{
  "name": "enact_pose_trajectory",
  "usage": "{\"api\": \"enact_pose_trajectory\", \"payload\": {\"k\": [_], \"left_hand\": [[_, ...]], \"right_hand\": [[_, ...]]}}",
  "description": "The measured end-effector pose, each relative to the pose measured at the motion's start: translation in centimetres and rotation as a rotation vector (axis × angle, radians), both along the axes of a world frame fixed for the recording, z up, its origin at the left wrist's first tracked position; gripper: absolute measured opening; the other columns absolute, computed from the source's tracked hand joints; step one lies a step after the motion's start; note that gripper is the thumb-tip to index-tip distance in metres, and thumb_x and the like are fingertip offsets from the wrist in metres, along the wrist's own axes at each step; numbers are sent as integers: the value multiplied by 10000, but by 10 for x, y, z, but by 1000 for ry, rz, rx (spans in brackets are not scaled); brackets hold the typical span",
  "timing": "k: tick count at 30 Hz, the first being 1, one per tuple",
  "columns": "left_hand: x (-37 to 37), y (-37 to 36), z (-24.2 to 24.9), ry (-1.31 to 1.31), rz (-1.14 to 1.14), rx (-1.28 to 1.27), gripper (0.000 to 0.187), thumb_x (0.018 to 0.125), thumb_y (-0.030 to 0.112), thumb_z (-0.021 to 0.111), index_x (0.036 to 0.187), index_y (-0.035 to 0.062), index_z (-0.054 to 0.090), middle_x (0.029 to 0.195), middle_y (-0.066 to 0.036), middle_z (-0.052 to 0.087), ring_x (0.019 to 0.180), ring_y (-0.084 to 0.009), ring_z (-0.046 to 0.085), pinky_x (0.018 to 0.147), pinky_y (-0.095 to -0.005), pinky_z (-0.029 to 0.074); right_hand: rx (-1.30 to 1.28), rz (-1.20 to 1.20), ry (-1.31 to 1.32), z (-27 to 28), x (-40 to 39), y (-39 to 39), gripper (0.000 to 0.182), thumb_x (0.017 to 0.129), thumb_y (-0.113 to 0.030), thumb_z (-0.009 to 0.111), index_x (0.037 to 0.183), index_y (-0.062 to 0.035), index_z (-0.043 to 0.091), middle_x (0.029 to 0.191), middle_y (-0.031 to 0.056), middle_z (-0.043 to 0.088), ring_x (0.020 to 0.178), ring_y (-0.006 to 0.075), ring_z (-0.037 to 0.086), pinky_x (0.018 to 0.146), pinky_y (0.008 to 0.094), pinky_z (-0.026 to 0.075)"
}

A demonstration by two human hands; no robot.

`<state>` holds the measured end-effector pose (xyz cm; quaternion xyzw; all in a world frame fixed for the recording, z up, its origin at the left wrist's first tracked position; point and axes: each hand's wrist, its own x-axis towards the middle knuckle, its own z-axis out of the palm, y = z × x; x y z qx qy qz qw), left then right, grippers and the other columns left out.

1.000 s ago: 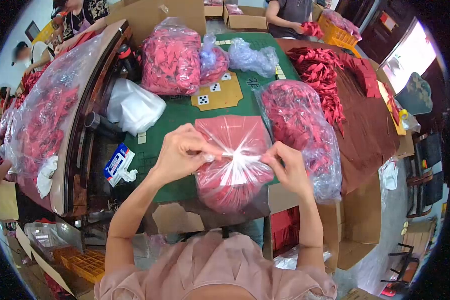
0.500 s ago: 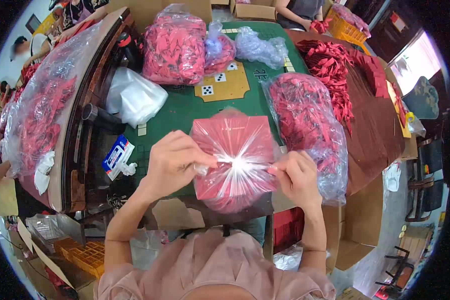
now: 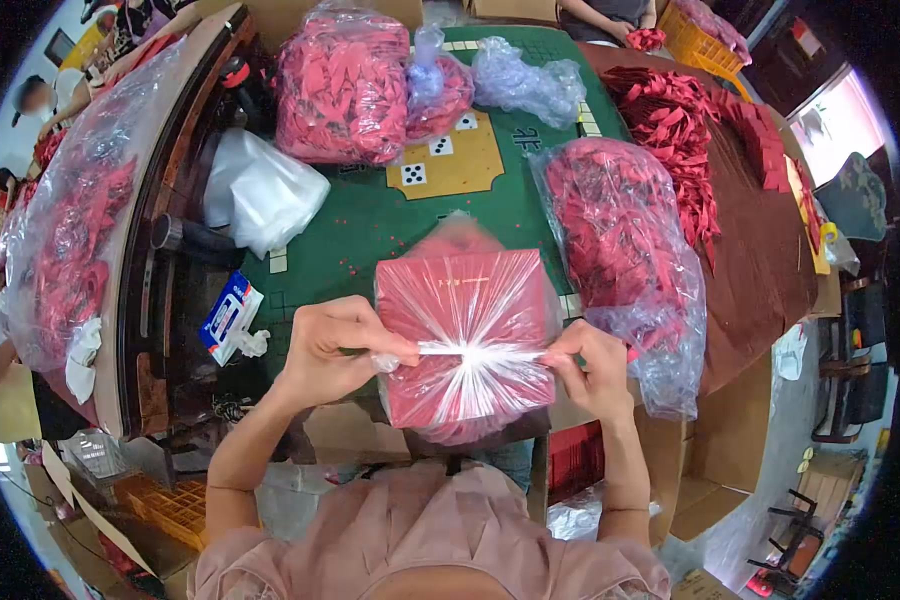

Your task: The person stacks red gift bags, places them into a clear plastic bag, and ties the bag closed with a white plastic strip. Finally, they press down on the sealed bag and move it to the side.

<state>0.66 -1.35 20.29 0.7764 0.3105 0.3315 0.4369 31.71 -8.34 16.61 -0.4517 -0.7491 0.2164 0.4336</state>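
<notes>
In front of me a red box (image 3: 450,290) shows through a clear plastic bag (image 3: 470,400). The bag's plastic is gathered into bright radiating creases over the middle of its top. From the left, my left hand (image 3: 340,345) is closed in a pinch on one end of the gathered plastic, drawn out into a thin whitish strand. My right hand (image 3: 595,365) pinches the other end on the right. Both hands are just above the box, and the plastic between them looks taut. More red contents bulge in the bag behind the box, partly hidden.
Bags of red ribbon-like pieces stand at the back (image 3: 342,85) and right (image 3: 620,240) of the green table (image 3: 360,225). Folded plastic bags (image 3: 265,190), a black bottle (image 3: 195,240) and a tissue pack (image 3: 232,315) are on the left. Other people sit farther off.
The wrapped box appears slightly lower and nearer to me. Both hands have come down a little with it, still pinching the plastic, and the strand on the left looks longer.
</notes>
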Motion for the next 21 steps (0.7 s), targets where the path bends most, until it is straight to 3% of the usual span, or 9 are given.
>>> {"api": "enact_pose_trajectory", "payload": {"k": [2,7,10,14,16,19,21], "left_hand": [[1,0,-6,-34,36,-19,284,676,-52,687,890,115,770,788,3,709,700,-115,594,643,-252,492],[11,1,3,-7,56,51,211,706,-18,700,864,109,758,794,-1,703,733,-131,602,675,-268,491],[17,-2,9,78,98,225,139,733,-3,695,820,100,729,793,-11,683,721,-161,603,631,-284,482],[19,-5,10,25,112,235,119,759,-12,686,817,88,712,789,-19,679,712,-159,594,604,-280,469],[19,-6,7,6,114,267,118,766,-17,686,822,83,709,792,-24,679,708,-153,593,603,-273,473],[18,-7,5,-10,132,259,107,772,-18,686,825,73,705,786,-24,669,706,-150,591,602,-260,477],[19,-7,3,-33,137,254,94,774,-2,699,832,71,707,783,-21,655,706,-142,589,595,-258,477]], "right_hand": [[-71,-19,63,-1,-1,0,128,786,-80,733,802,-45,611,721,85,619,629,241,607,557,324,463],[-55,-42,-126,49,-2,-2,169,781,-124,743,820,-31,608,736,92,609,642,245,601,550,329,452],[-162,-53,-281,74,-8,-9,133,814,-102,687,906,-51,606,765,104,568,714,300,604,610,395,480],[-133,-138,-329,92,-21,-18,134,810,-103,683,886,-47,588,789,103,565,721,305,593,624,398,485],[-49,-118,-459,97,-22,-20,151,786,-81,710,879,-26,604,787,92,568,685,282,582,590,346,466],[16,-126,-613,103,-25,-20,131,789,-52,687,870,-26,588,841,99,553,737,296,578,625,367,467],[79,-118,-513,105,-30,-14,117,797,-45,674,856,-25,576,882,107,550,763,303,573,642,369,468]]}}
